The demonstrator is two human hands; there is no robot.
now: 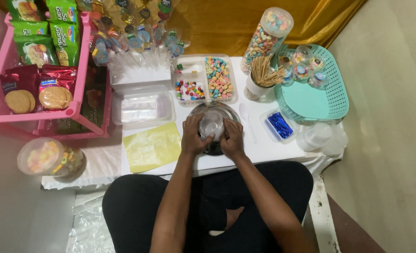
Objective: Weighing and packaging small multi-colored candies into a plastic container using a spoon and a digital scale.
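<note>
A: Two hands, one item held. Left hand (pixel 193 136) and right hand (pixel 231 138) both curl their fingers around a small clear cup (pixel 211 125), over a steel bowl (pixel 213 122) at the near middle of the white table (pixel 264 150).

B: Grip?

A: Fingers close on the cup from both sides, thumbs inward. Whether a lid is being pressed on, I cannot tell; the plastic is clear and the hands cover much of it.

B: Nearby stock?

A: Divided candy tray (pixel 204 78) just behind the bowl. Cup of sticks (pixel 260 79) to its right, beside a tall candy jar (pixel 266 35). Teal basket (pixel 311 93) at far right with filled cups in its back corner. White spoon (pixel 246 119) and a tray of blue ties (pixel 279 124) to the right of the bowl. Yellow sheet (pixel 152 146) to the left.

B: Risks?

A: Item one: thin plastic may buckle or crack under a hard squeeze from both sides. Item two: a slip would drop the cup into the bowl and scatter anything inside. Item three: a right elbow swinging outward could knock the empty clear cups (pixel 318 138) at the table edge.
</note>
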